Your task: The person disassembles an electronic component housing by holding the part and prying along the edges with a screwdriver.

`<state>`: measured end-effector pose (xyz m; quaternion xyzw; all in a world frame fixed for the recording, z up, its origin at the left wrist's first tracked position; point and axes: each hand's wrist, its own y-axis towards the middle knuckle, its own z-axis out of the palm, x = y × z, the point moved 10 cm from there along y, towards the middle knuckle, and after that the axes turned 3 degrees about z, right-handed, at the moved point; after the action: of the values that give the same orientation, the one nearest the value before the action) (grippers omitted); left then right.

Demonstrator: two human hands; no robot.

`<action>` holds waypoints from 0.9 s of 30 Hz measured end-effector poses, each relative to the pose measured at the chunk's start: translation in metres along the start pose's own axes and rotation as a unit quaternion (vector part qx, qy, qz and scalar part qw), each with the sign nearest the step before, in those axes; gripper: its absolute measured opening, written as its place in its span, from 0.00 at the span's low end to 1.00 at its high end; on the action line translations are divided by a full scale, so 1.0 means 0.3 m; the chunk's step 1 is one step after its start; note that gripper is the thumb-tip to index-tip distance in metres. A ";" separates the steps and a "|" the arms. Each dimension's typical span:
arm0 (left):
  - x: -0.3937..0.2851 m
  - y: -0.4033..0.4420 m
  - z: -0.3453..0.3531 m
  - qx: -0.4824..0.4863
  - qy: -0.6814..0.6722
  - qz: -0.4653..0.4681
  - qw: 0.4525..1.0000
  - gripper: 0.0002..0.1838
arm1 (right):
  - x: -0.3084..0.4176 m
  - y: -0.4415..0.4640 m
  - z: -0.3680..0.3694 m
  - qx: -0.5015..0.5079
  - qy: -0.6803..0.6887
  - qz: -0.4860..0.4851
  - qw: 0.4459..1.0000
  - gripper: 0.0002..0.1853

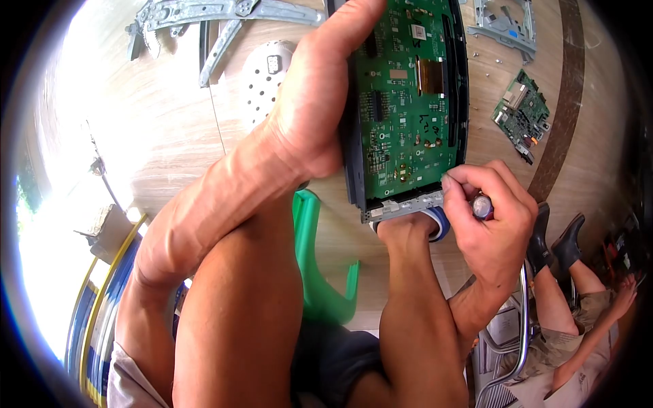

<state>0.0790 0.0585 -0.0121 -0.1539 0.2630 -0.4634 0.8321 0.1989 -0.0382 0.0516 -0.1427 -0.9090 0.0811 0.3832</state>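
My left hand (320, 95) grips the left edge of a black-framed electronic panel (352, 153), its thumb along the upper side. The panel is held up and tilted, with its green circuit board (401, 153) facing me. A perforated metal strip (408, 204) runs along its lower edge. At the lower right corner, my right hand (493, 217) is closed, thumb and forefinger pinched beside the strip's end. Held in its curled fingers is what looks like a screwdriver (482, 207); only the rounded handle end shows, and its tip is hidden.
A second green circuit board (522, 112) lies on the tiled floor at right, near small loose screws (500, 62) and a metal bracket (505, 30). Metal frame parts (224, 12) and a perforated white shoe (267, 78) are at upper left. Another person's legs (554, 299) are at right.
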 end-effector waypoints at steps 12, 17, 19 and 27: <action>-0.008 -0.007 -0.007 -0.042 0.034 0.019 0.998 0.36 | -0.005 0.020 0.028 0.015 0.010 0.001 1.000 0.08; -0.018 0.023 -0.026 -0.008 0.097 0.103 0.990 0.38 | -0.034 0.005 -0.007 -0.035 0.048 0.004 0.998 0.07; -0.027 0.009 -0.012 -0.035 0.062 0.061 0.996 0.38 | -0.081 -0.016 -0.015 -0.056 0.122 0.064 0.989 0.06; -0.008 0.002 -0.032 -0.073 0.037 0.012 0.997 0.36 | -0.112 -0.047 -0.049 -0.073 0.298 0.112 0.945 0.06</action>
<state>0.0730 0.0608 -0.0195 -0.1938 0.3284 -0.4383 0.8140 0.2290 -0.0616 0.0429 -0.2884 -0.7352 0.0107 0.6134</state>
